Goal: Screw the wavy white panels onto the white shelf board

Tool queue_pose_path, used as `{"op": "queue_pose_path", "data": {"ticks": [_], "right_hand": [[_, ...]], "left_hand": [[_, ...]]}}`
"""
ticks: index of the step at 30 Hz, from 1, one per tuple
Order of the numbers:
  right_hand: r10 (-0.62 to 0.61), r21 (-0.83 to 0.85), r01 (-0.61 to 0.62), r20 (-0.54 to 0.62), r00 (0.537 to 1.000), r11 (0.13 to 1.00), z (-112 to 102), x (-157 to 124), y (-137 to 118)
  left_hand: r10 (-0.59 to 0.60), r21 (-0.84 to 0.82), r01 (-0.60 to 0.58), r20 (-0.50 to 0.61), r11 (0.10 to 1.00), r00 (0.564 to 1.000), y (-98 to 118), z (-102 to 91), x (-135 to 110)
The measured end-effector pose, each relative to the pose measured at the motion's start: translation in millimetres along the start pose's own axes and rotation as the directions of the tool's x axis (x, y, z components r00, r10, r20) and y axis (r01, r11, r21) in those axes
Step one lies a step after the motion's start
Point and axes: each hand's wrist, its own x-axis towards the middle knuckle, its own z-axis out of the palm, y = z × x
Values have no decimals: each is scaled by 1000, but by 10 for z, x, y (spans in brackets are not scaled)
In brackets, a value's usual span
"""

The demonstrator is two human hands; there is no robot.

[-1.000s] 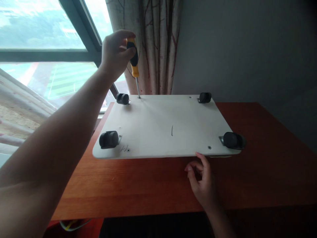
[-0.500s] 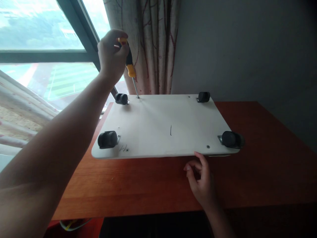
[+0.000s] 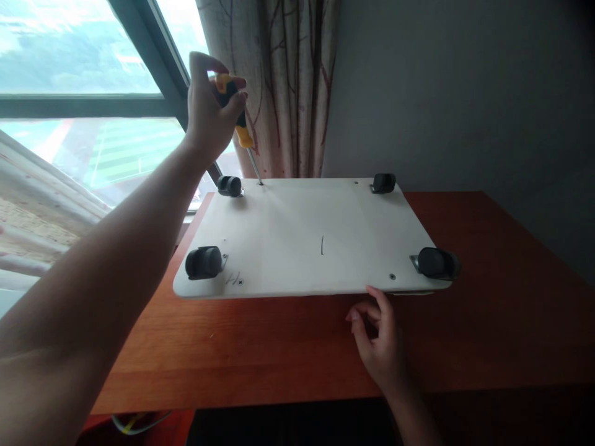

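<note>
My left hand [image 3: 211, 102] is wrapped round the handle of a black and yellow screwdriver [image 3: 242, 135]. The tool leans slightly, its tip down on a screw at the far left edge of a white board [image 3: 297, 235]. Black caster wheels sit at the board's corners: far left [image 3: 229, 186], far right [image 3: 383, 183], near left [image 3: 203, 263] and near right [image 3: 437, 263]. Other screws show in the surface, one near right [image 3: 392, 277] and one near left [image 3: 240, 282]. My right hand [image 3: 379, 337] has its fingers apart and bent, holding nothing, the index fingertip touching the board's front edge.
The board lies on a reddish-brown wooden table [image 3: 279, 353]. Behind it hangs a patterned curtain [image 3: 292, 93] beside a grey wall [image 3: 455, 93]. A window frame [image 3: 83, 105] is at the left. Below the table's front edge runs a pale cable [image 3: 139, 427].
My left hand has turned about the screwdriver handle, its fingers now shifted and looser round it. The screwdriver tip stays in the same spot; my right hand has hardly moved.
</note>
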Motion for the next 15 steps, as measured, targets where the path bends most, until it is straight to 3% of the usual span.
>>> {"op": "queue_pose_path", "data": {"ticks": [6,8,12,15], "right_hand": [[14,-5,-14,6,1000,1000,-1,-5,-3],[15,-5,-15,8,1000,1000,-1,-5,1],[13,3,-13,3,1000,1000,4,-11,10],[20,2,-20,7,1000,1000,8,-12,9]], "left_hand": [[8,135,2,-76,991,997,56,-27,78],[-17,94,21,-47,995,999,60,-43,111],[-62,-92,74,129,993,990,44,-33,96],[-21,-57,25,64,998,998,22,-1,33]]}}
